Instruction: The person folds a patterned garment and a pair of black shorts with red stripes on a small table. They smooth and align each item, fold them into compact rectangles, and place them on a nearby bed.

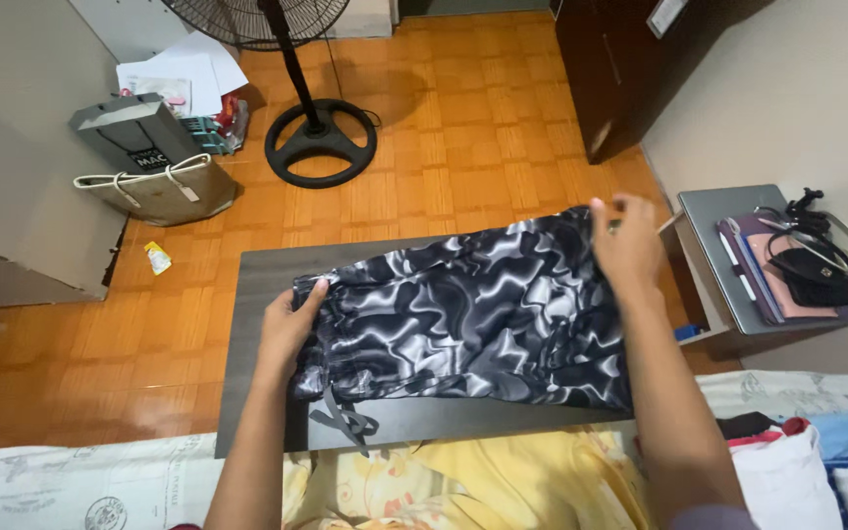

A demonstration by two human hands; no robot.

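Black-and-white patterned shorts (473,314) lie folded flat across the dark table (257,285) — left hand (290,324) clamped on waistband end, right hand (625,245) pinching far hem corner — folding looks partway, further folds left.

Both forearms are bare, with no sleeves, rings, watch or gloves on either hand (291,319).

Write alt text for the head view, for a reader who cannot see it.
Two bare hands hold a black-and-grey patterned garment flat on a dark low table: the left hand at the drawstring end, the right hand pinching the far end. A standing fan and bags sit on the orange wood floor beyond.
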